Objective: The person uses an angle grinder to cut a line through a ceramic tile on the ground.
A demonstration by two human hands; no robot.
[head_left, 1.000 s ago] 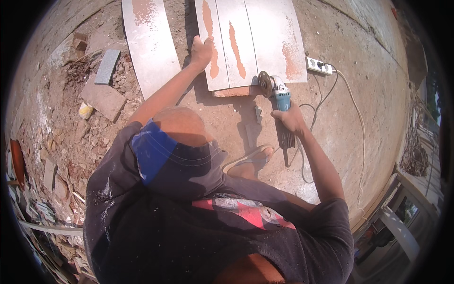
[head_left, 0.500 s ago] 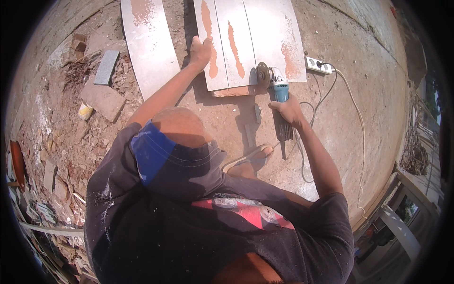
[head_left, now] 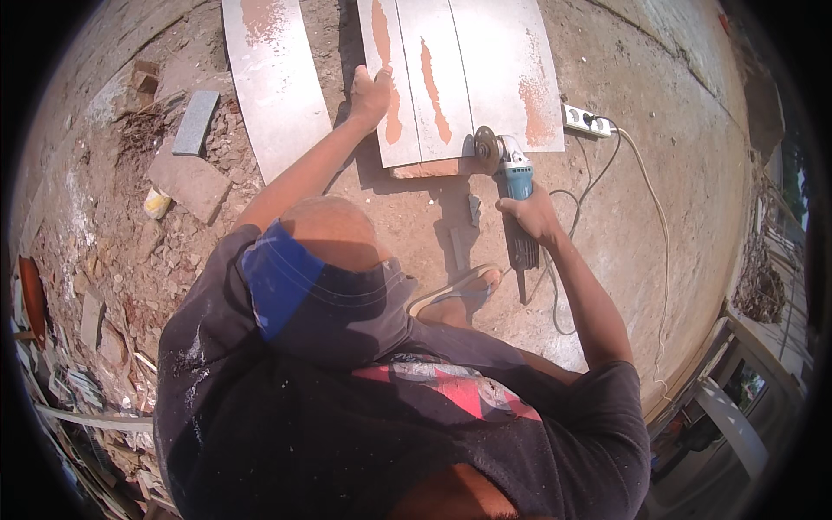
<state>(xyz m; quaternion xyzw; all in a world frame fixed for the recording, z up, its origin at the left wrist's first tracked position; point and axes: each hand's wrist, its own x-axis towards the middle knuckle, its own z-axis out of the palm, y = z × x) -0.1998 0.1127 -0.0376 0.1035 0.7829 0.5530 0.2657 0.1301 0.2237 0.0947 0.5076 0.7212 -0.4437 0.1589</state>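
Note:
A large white tile with rusty-orange patches lies in front of me, with two dark lines running lengthwise through it. My left hand is closed on its left edge, the thumb showing on top and the other fingers partly hidden. In my right hand is a teal and black angle grinder, gripped round its body. Its disc stands upright at the tile's near edge, close to the right-hand line; whether it touches I cannot tell. Under that near edge shows a reddish block.
Left of the tile lies a separate white strip. Beyond it are rubble, a grey slab piece and a flat stone. A white power strip sits to the right, its cables looping over the ground. My sandalled foot is below the grinder.
The grinder has shifted slightly toward me and to the right. The tile's right side has moved a little right. My left hand keeps its hold.

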